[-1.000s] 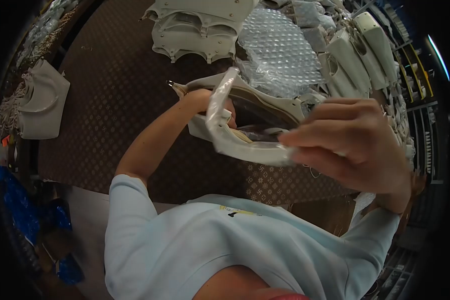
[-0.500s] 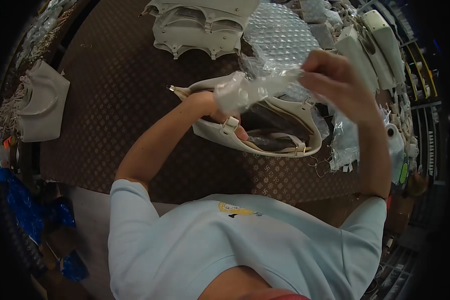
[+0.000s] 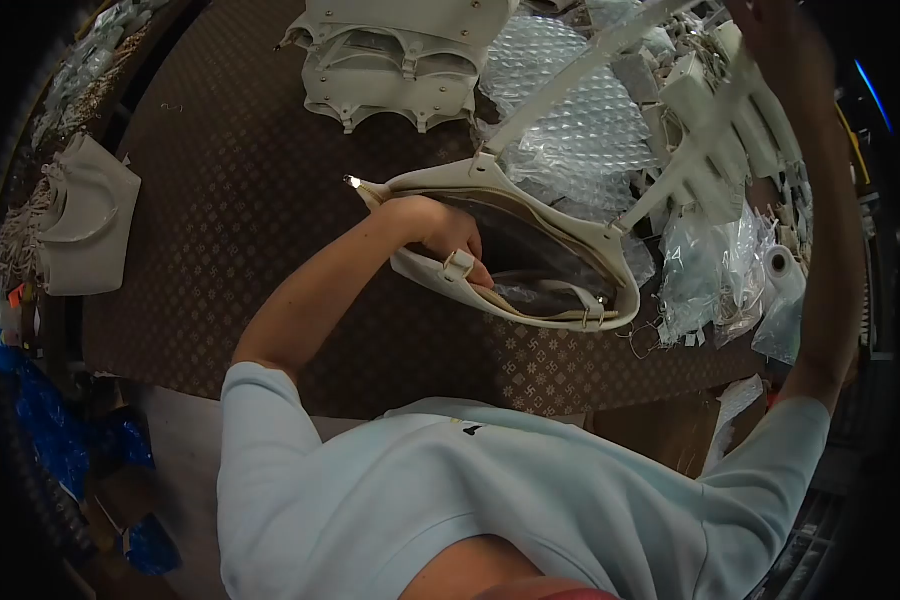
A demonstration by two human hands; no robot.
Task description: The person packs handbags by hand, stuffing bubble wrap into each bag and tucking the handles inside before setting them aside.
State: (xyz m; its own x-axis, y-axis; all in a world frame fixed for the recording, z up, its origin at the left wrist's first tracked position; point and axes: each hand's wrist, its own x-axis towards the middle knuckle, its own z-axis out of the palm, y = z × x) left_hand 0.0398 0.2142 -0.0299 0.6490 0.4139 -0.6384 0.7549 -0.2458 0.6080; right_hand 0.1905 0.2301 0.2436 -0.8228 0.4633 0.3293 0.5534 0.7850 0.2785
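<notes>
A white handbag (image 3: 515, 312) lies on the table with its mouth open, showing a dark lining and some clear plastic inside. My left hand (image 3: 440, 228) reaches over its near rim beside a strap loop, fingers bent into the opening and closed on the edge. From the far rim a white handle (image 3: 560, 85) stretches taut up and to the right, out of the top of the view. At its upper end is my right hand (image 3: 785, 40), smeared by motion and partly cut off, seemingly closed on the handle.
White handbags (image 3: 390, 70) are stacked at the back. Another bag (image 3: 90, 215) stands at the left edge. Bubble wrap (image 3: 550, 80) and clear plastic (image 3: 690, 265) lie right of the bag, with more white bags (image 3: 705, 110) behind. Patterned brown cloth covers the table (image 3: 220, 200).
My right hand has moved up and right, to the view's top edge. The handle, bunched with clear wrap before, is now stretched out. My left hand has stayed at the rim.
</notes>
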